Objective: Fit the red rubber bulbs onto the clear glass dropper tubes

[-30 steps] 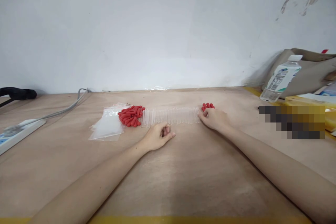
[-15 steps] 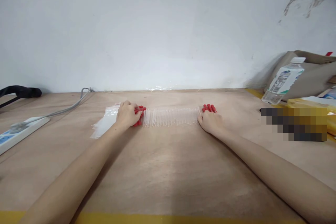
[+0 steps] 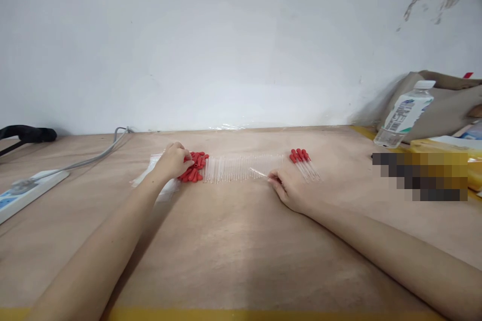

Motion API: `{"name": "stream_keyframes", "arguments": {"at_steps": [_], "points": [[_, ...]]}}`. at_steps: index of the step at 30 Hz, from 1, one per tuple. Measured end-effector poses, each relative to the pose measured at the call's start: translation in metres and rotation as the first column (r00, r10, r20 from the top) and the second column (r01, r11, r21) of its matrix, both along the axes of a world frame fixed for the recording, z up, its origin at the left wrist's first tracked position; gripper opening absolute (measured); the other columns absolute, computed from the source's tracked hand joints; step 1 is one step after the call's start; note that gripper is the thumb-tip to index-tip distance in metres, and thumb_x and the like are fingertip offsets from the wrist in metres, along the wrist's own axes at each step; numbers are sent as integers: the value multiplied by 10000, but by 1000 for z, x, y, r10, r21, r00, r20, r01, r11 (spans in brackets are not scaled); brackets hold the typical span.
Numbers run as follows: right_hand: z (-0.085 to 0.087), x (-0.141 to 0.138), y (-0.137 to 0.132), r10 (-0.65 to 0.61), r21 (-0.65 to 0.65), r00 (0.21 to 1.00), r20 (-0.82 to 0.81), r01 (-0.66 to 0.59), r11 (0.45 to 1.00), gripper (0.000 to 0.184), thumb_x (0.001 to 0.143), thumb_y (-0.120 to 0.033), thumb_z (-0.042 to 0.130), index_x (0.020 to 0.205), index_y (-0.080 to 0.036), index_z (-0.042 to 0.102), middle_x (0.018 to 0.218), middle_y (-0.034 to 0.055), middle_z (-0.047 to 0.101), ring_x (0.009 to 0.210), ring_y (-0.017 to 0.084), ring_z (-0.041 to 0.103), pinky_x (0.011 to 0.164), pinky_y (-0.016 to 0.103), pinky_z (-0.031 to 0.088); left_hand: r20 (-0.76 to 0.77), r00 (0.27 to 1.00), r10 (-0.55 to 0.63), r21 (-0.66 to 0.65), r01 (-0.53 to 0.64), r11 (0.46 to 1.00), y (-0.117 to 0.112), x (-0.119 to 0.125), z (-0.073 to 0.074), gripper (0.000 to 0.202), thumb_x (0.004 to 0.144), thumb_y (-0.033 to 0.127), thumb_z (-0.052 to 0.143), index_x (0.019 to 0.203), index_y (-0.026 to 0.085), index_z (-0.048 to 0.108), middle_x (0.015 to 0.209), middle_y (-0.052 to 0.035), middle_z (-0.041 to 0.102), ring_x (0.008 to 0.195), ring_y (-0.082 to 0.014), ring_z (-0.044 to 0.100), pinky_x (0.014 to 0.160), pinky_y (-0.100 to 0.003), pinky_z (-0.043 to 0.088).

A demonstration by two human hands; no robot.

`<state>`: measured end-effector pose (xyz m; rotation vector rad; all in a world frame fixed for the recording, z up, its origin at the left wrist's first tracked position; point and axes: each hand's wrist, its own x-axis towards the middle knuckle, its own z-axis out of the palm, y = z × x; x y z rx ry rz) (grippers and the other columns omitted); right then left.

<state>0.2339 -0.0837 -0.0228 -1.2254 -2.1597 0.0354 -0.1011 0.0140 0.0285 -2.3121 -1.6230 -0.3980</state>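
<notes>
My right hand (image 3: 289,188) pinches a clear glass dropper tube (image 3: 258,173), which slants up to the left from its fingertips. It is above the right end of a row of similar tubes (image 3: 226,168) laid side by side on the table. My left hand (image 3: 173,160) is at a pile of red rubber bulbs (image 3: 194,174), its fingers closed on one bulb at the pile's near-left side. Past my right hand lie several droppers (image 3: 303,163) with red bulbs fitted on clear tubes. Clear plastic bags (image 3: 148,170) lie partly under my left hand and forearm.
A white power strip (image 3: 33,190) with a grey cable (image 3: 90,158) is on the left, near a black object (image 3: 33,133). At the right are a water bottle (image 3: 404,115), a beige bag (image 3: 448,95) and a yellow package (image 3: 444,148). A white wall (image 3: 241,50) rises behind the table.
My right hand has lifted a tube from the row's right end and moved left and nearer. My left hand has shifted slightly left, showing more of the red bulbs.
</notes>
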Motion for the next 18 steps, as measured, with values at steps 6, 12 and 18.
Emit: {"name": "stream_keyframes", "arguments": {"at_steps": [6,12,18], "points": [[-9,3,4,88,69,996,28,-90,994,313,888,-227,290,1076,-193,539,855,74,582,809,180,540,733,314,440,70,996,46,18,-48,999,1,2,4,167,730,293,511,707,169,620,842,-97,565,880,-252,516,823,-361,412],[-3,2,1,67,39,997,-31,-66,997,287,883,-215,305,1026,-196,553,924,76,607,844,184,557,757,324,444,362,921,-143,19,146,989,-25,50,1,168,816,284,432,865,169,545,860,-64,604,829,-207,556,747,-332,439],[-8,6,0,93,81,995,-43,-89,993,306,891,-249,324,1078,-180,556,833,67,592,729,155,550,675,280,446,695,662,-281,-128,498,858,-69,119,-42,294,813,316,507,1066,168,530,937,-69,626,857,-174,591,748,-287,469]]}}
